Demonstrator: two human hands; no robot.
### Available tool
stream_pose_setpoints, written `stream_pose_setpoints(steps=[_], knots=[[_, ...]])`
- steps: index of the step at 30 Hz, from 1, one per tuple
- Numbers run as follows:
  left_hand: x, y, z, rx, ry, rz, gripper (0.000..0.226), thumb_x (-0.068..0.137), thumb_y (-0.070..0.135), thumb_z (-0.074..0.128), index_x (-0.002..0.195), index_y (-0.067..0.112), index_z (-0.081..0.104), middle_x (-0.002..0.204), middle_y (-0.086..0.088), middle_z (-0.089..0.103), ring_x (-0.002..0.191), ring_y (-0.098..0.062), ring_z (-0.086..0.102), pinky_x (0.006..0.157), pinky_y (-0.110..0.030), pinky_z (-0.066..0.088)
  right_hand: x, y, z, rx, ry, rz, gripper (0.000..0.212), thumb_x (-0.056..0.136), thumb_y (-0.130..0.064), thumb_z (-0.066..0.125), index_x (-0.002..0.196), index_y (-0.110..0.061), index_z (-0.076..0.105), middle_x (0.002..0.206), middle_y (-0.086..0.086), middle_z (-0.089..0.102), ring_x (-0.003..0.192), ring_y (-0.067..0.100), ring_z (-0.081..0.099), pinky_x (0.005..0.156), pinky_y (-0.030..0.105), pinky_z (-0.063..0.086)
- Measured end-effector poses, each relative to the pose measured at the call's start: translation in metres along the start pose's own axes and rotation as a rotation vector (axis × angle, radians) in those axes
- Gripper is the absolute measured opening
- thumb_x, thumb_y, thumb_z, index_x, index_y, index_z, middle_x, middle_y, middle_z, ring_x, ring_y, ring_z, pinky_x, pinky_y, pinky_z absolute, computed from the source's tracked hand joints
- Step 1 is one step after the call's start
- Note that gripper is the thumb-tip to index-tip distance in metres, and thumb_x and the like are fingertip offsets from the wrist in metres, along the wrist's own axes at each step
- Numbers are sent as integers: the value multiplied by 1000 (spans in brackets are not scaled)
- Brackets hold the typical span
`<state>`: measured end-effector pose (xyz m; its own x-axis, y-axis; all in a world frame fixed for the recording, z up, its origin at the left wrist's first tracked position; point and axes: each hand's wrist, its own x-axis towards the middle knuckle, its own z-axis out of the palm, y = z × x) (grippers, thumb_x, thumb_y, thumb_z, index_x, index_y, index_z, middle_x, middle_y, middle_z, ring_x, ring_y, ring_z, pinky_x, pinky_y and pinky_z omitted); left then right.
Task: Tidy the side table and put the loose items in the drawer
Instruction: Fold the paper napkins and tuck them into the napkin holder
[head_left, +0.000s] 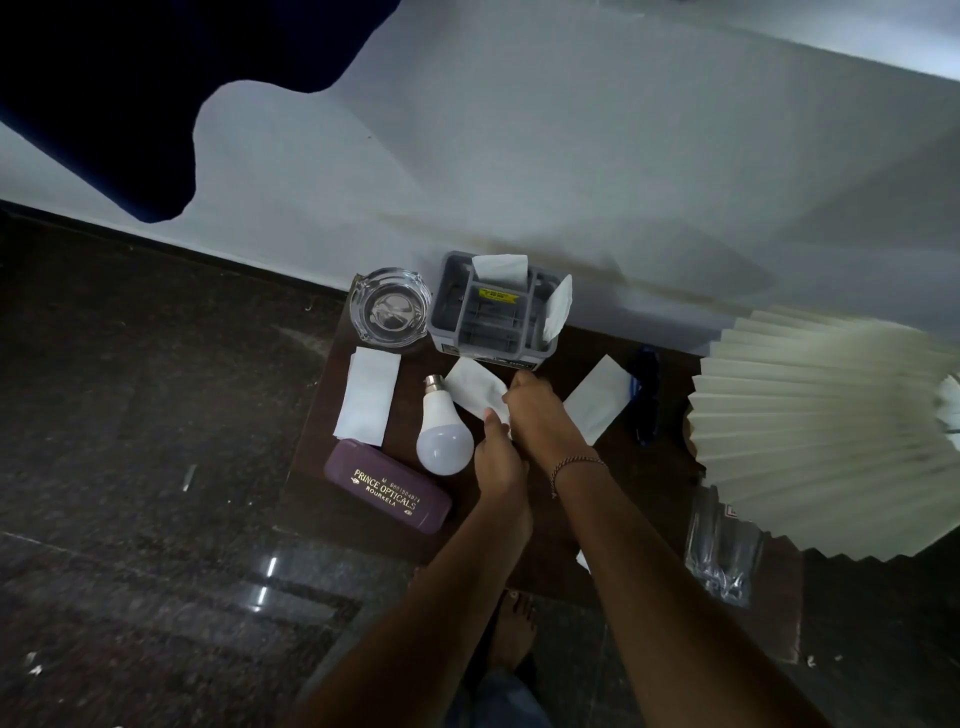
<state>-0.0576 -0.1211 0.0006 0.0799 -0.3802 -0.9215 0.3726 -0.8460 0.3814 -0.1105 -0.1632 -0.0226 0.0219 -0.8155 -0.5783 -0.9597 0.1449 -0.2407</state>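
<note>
On the dark side table (322, 415), both my hands meet over a white tissue (470, 387) in the middle. My left hand (496, 457) pinches its near edge with the thumb up. My right hand (540, 415) presses on the same tissue from the right. A white light bulb (441, 436) lies just left of my left hand. A purple spectacle case (387, 491) lies at the front left. Two more tissues lie flat, one on the left (368, 395) and one on the right (597, 397). No drawer is in view.
A grey organiser caddy (493, 312) with tissues stuck in it stands at the back, beside a glass ashtray (389, 306). A pleated lampshade (821, 436) overhangs the table's right side. A dark blue object (644, 395) and a clear glass (722, 545) sit near it.
</note>
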Motion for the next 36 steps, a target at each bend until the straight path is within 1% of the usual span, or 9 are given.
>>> stream_pose_setpoints(steps=[9, 16, 18, 20, 23, 25, 27, 30, 36], knots=[[-4, 7, -1, -94, -74, -43, 57, 97, 47, 33, 131, 3, 49, 128, -17, 59, 116, -27, 58, 96, -38, 48, -22, 0, -15, 222, 92, -31, 30, 94, -1, 45, 122, 3, 52, 127, 19, 50, 117, 30, 50, 98, 34, 44], [-14, 16, -6, -245, -182, -91, 57, 98, 44, 31, 142, 8, 34, 147, -12, 40, 135, -25, 40, 112, -40, 32, -44, 0, -24, 330, 143, -31, 34, 94, -6, 44, 128, -6, 52, 129, 8, 53, 114, 16, 53, 94, 19, 42], [-18, 19, -9, -259, -202, -87, 54, 98, 41, 31, 140, 7, 36, 146, -12, 42, 136, -25, 38, 114, -40, 30, -51, 2, -25, 360, 155, -16, 31, 95, -9, 44, 125, -8, 53, 126, 7, 56, 111, 14, 54, 87, 15, 40], [-21, 22, -13, -204, -210, -55, 48, 99, 35, 36, 135, 4, 42, 138, -13, 50, 131, -25, 45, 104, -36, 38, -60, 2, -28, 341, 171, -39, 32, 95, -10, 45, 126, -9, 53, 128, 6, 55, 112, 14, 54, 87, 14, 39], [-22, 30, -24, -21, -210, 8, 22, 97, 24, 46, 104, 4, 54, 98, -10, 60, 96, -21, 61, 80, -30, 50, -75, 1, -34, 328, 228, -86, 35, 93, -9, 49, 129, -8, 53, 131, 6, 53, 116, 15, 53, 95, 15, 38], [-22, 39, -29, 82, -214, 72, 14, 95, 18, 49, 87, 8, 55, 81, -6, 56, 79, -14, 58, 75, -28, 51, -82, 1, -40, 330, 278, -144, 35, 93, -5, 49, 127, -7, 54, 130, 7, 54, 115, 16, 53, 96, 16, 38], [-21, 53, -34, 127, -240, 131, 9, 94, 17, 51, 93, 9, 55, 86, -5, 58, 81, -13, 57, 76, -28, 52, -85, 0, -47, 366, 314, -197, 34, 92, -2, 48, 125, -6, 57, 128, 8, 56, 114, 18, 55, 97, 19, 40], [-19, 77, -40, 207, -253, 231, 27, 91, 19, 56, 115, 7, 55, 106, -9, 63, 95, -17, 61, 71, -27, 55, -87, -1, -56, 377, 372, -255, 33, 91, -2, 49, 122, -8, 59, 128, 8, 57, 115, 18, 54, 93, 15, 38], [-15, 115, -43, 333, -75, 520, 12, 80, 12, 70, 88, 5, 65, 93, -15, 67, 92, -31, 66, 78, -41, 57, -81, -5, -70, 423, 453, -269, 33, 89, -1, 53, 120, -9, 61, 130, 7, 52, 121, 16, 50, 98, 13, 33]])
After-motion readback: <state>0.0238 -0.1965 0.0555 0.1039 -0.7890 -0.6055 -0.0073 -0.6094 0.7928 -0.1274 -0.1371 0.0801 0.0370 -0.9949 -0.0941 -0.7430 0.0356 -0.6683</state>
